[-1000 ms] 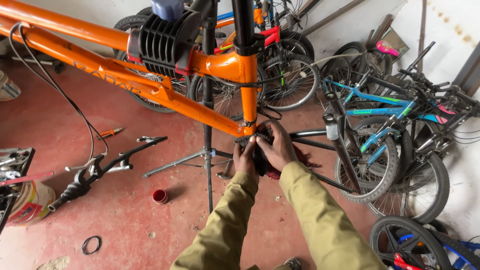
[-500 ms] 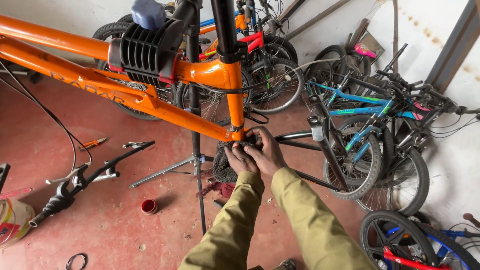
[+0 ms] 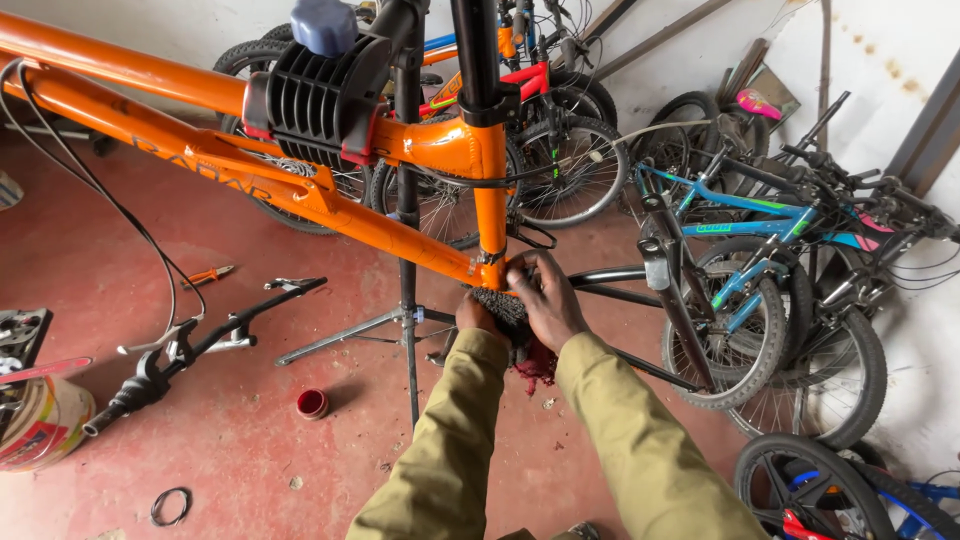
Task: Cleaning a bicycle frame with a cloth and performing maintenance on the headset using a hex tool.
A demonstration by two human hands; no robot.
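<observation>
You've got both hands at the bottom bracket of the orange bike frame [image 3: 300, 190], where the seat tube meets the down tube. Your right hand [image 3: 548, 300] wraps over the top of a dark, gritty-looking round part [image 3: 500, 305], fingers curled closed round it, right up against the frame. Your left hand [image 3: 475, 315] sits under and behind, mostly hidden by the right hand & your sleeve; it touches the same part, but can't tell if it's gripping or just bracing. The part looks like a cog cluster or a dirty rag, view's too poor to say which.

The frame hangs in the black ribbed clamp [image 3: 315, 95] of a repair stand [image 3: 408, 300], whose legs spread on the red floor [image 3: 200, 440]. On the floor to your left: black handlebars w/ cables [image 3: 190, 340], a small red cap [image 3: 311, 403], a black rubber ring [image 3: 170, 505]. Far left edge, a paint tin [image 3: 40, 425]. To your right, well apart from the hands, a blue bike [image 3: 760, 230] leans among other bikes along the wall.
</observation>
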